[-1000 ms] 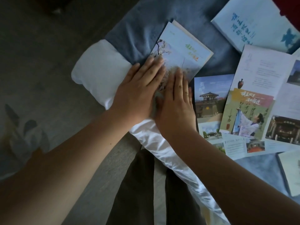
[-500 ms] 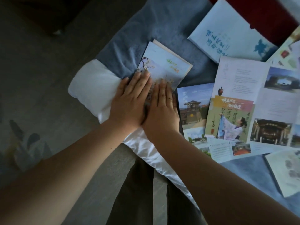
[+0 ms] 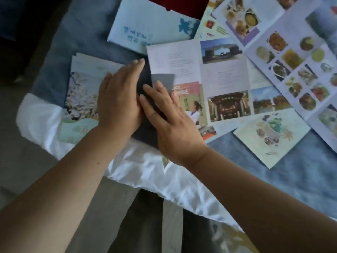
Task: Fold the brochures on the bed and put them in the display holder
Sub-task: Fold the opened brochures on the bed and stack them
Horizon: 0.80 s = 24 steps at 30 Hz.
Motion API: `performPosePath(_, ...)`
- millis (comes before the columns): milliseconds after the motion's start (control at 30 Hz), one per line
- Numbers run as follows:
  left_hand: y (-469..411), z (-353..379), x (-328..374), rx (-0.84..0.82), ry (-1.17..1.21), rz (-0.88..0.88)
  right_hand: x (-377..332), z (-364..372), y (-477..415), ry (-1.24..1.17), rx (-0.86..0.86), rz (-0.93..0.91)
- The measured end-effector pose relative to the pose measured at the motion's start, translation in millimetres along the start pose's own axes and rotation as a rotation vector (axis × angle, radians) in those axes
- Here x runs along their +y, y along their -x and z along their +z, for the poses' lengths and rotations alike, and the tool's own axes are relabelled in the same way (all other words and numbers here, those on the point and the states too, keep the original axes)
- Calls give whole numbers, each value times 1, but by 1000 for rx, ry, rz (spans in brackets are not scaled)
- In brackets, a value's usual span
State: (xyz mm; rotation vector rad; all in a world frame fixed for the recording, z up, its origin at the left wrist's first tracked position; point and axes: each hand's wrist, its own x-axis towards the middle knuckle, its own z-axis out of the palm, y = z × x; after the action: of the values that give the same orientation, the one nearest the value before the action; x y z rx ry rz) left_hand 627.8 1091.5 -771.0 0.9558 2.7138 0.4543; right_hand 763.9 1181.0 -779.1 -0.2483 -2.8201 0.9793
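Head view: a folded cherry-blossom paper brochure (image 3: 83,99) lies on the blue-and-white bed (image 3: 300,161), long axis running away from the person. The left hand (image 3: 118,99) rests flat on its right edge, fingers released; the right hand (image 3: 167,117), also flat, sits just beside it.

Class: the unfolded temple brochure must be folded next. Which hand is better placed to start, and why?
Right. The right hand already lies on the temple brochure's near edge. The left hand rests on the blossom brochure, further from it.
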Motion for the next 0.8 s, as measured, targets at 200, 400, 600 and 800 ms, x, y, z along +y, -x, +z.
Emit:
performPosePath(200,-12,15,87,-31,168,-51,54,-35,58,73,11,223)
performPosePath(400,-9,22,124,-140,-106,5,113,-56,106,239,-125,572)
performPosePath(600,-10,31,147,-210,-316,65,183,-106,127,321,-94,736)
performPosePath(800,-27,51,165,-222,-470,46,222,-138,137,311,-136,705)
